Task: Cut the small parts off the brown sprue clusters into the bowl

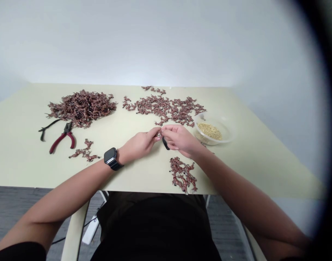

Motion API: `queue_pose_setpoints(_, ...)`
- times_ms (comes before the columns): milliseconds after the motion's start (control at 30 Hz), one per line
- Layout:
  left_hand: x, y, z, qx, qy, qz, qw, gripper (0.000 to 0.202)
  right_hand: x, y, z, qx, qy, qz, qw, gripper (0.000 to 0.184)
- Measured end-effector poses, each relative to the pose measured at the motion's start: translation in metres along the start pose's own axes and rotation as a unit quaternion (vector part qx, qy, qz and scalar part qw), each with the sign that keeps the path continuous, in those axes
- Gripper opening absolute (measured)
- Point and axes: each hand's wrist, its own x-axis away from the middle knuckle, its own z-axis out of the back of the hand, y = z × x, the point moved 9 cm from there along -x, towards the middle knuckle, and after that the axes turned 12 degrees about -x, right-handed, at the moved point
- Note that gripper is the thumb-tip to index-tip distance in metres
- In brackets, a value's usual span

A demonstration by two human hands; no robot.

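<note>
My left hand [140, 145], with a black smartwatch on its wrist, pinches a small brown figurine [158, 134] that is mostly covered by fingers. Meeting it at the fingertips, my right hand [180, 139] is closed too; what lies in its fingers is hidden. A curved black piece [166, 143], perhaps a tool handle, shows just under the right fingers; I cannot tell if it is held. Below the right hand lies a small group of brown animal-shaped figurines [183, 174]. Several more figurines [85, 151] lie left of the watch.
A tall heap of brown figurines [82, 107] stands at the back left, and a flatter spread of figurines [166, 107] lies at the back middle. Red-handled pliers [62, 138] and a black-handled tool [49, 127] rest at left. A clear plastic bowl [228, 133] holds small gold-coloured pieces [209, 131].
</note>
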Motion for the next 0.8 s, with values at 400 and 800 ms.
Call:
queue_pose_setpoints(400,0.002,-0.005,-0.027,0.469,-0.136,0.082,0.869,0.036,0.019,-0.042,-0.015,0.422,-0.031,0.245,0.872,0.027)
queue_pose_setpoints(800,0.005,-0.007,-0.032,0.473,-0.158,0.094,0.861,0.037,0.018,-0.033,-0.017,0.497,-0.055,0.232,0.834,0.024)
